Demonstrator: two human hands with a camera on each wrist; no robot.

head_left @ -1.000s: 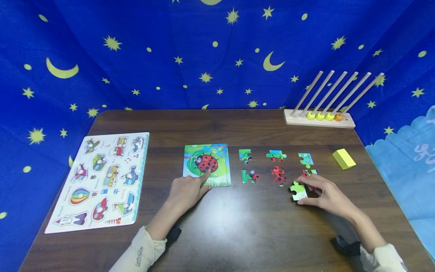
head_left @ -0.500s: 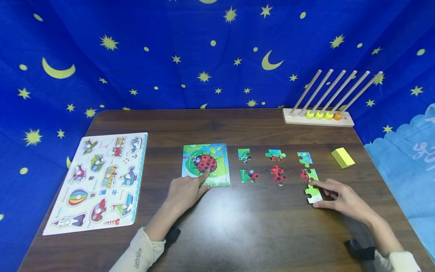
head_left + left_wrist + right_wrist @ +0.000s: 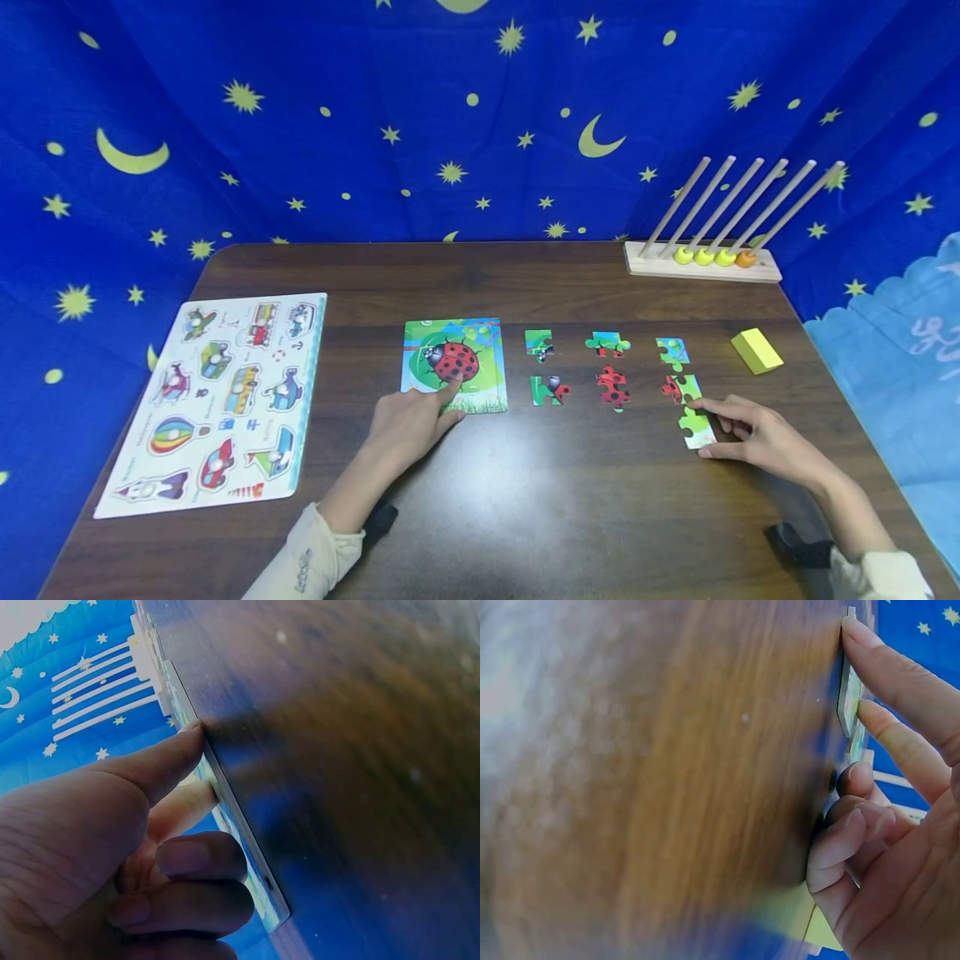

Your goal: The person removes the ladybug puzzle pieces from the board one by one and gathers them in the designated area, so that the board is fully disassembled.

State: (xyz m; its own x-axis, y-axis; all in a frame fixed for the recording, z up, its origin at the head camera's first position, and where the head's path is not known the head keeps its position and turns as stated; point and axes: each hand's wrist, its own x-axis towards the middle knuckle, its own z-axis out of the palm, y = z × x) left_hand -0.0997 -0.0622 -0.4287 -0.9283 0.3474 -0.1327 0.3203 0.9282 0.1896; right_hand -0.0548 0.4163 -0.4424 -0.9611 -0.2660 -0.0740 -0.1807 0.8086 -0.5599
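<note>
My left hand rests at the near edge of a square ladybug picture board. Its index fingertip touches the printed ladybug, and the thumb lies at the board's near edge; the other fingers curl under in the left wrist view. With thumb and index finger my right hand pinches a green jigsaw piece, seen edge-on as a thin piece in the right wrist view. Just above it lies a red-and-green jigsaw piece, and farther up a blue-and-green jigsaw piece.
More jigsaw pieces lie in two rows, among them a red spotted piece and a green corner piece. A vehicle peg puzzle lies at left. A yellow block and a wooden peg rack stand at right.
My right hand has moved right with the green jigsaw piece and brought it down below the red-and-green piece, into the right column. The left hand has stayed on the ladybug board.
</note>
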